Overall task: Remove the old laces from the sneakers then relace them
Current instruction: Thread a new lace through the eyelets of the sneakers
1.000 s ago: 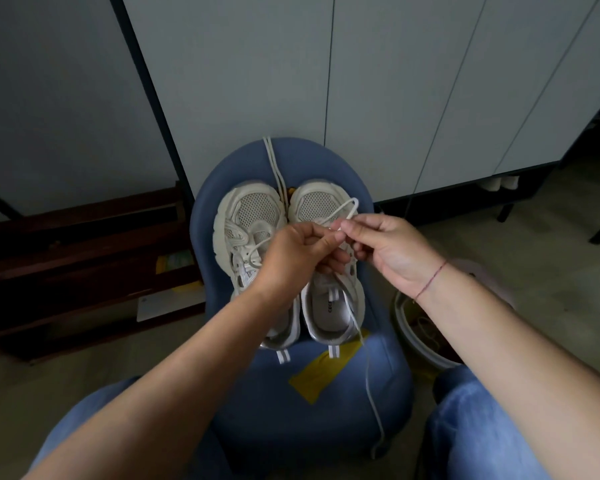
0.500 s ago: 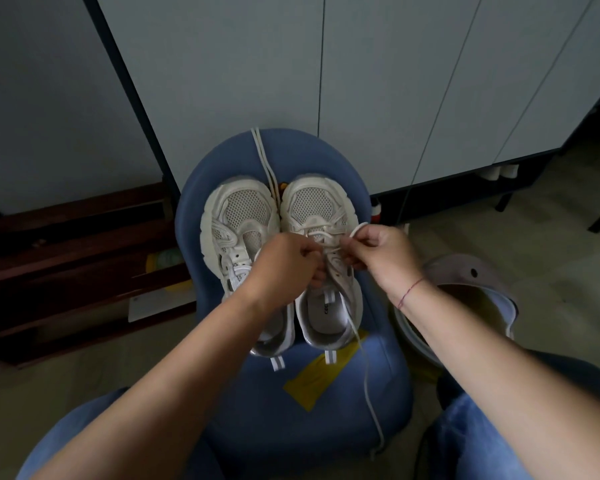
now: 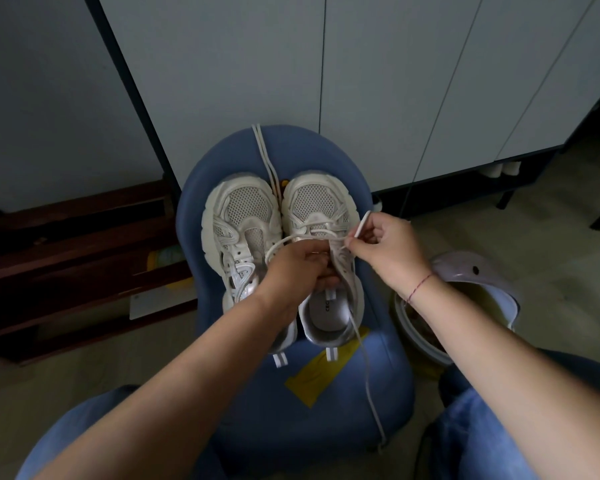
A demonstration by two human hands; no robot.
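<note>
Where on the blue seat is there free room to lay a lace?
Bare blue seat shows nearer than the left sneaker, left of the yellow tape. Crowded: left hand, right hand and lace over the right sneaker.

Blue stool, white sneakers, loose lace, yellow tape

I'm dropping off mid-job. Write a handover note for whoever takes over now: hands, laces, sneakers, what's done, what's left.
Left hand: curled over the right-side sneaker, gripping the white lace.
Right hand: pinches the same lace near its tip.
The lace crosses only the front eyelets; its long tail hangs over the blue chair.
Left-side sneaker: no lace shows across it. A loose lace lies between the toes.
Left: thread the remaining eyelets, then probably lace the other sneaker.
</note>
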